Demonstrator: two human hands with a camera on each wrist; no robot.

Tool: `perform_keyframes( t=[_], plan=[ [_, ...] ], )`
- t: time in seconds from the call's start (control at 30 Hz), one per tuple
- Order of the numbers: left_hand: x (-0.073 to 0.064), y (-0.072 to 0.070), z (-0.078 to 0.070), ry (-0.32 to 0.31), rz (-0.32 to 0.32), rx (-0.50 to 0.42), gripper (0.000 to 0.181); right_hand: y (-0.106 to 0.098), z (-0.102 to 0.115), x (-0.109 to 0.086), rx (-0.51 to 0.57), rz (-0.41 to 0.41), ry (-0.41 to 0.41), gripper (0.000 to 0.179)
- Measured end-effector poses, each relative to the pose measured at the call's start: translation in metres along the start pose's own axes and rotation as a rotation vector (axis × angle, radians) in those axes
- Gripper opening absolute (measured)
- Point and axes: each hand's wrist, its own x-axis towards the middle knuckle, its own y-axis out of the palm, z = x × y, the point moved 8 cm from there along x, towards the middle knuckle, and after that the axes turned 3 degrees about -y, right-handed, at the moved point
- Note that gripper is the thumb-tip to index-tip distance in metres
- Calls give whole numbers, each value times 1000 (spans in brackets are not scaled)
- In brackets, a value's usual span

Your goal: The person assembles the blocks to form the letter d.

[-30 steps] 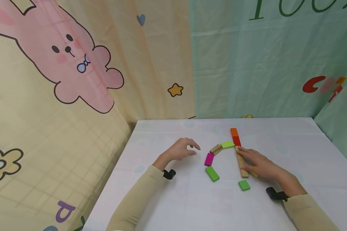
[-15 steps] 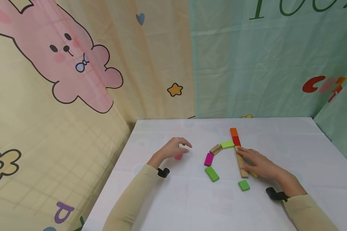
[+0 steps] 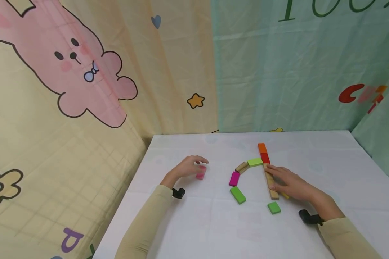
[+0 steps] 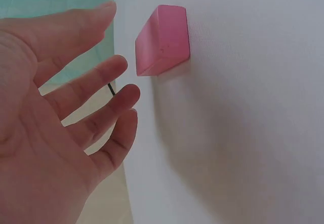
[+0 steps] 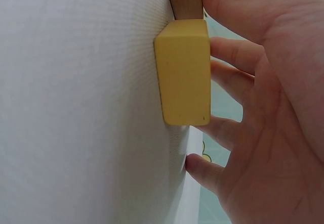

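Note:
My left hand (image 3: pixel 186 167) hovers beside a pink block (image 3: pixel 201 175) on the white table. In the left wrist view its fingers are loosely bent and apart from that block (image 4: pixel 173 37). My right hand (image 3: pixel 291 184) rests over a long row of natural wood (image 3: pixel 273 194), its fingertips and thumb touching it. A yellow block (image 5: pixel 183 80), mostly hidden under this hand in the head view, lies beside the wood. Above the wood are a red block (image 3: pixel 264 158) and an orange block (image 3: pixel 262 148).
An arc of blocks runs left from the red one: light green (image 3: pixel 255 162), wooden (image 3: pixel 242 167), magenta (image 3: pixel 234 178) and green (image 3: pixel 238 195). A small green block (image 3: pixel 273 208) lies below the wooden row. Printed curtains (image 3: pixel 278 72) stand behind the table (image 3: pixel 207 230).
My left hand has moved left, away from the arc, and the pink block has come into view beneath it. The right hand and the arranged blocks look unmoved.

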Motion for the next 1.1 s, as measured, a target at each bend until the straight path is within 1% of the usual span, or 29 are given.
perform_keyframes(
  t=[0.17,0.23,0.4,0.6,0.7,0.9,1.03,1.1],
  plan=[
    [-1,-1,9,-33,-1,2,42,-1,-1,0,3,-4,-9,79],
    [0,-1,12,-42,0,21,46,0,-1,0,4,-2,-6,79],
    [0,2,19,-60,6,57,56,1,-1,0,6,-2,-8,79],
    [1,4,27,-64,18,54,60,1,1,0,2,-2,-12,78],
    [2,5,31,-68,24,60,59,0,2,0,3,1,-8,78],
    [4,7,35,-64,28,96,49,0,2,0,-2,6,0,78],
    [5,7,35,-62,16,83,46,0,1,0,-1,9,11,78],
    [4,8,35,-76,9,72,45,0,1,0,-3,9,13,78]
  ],
)
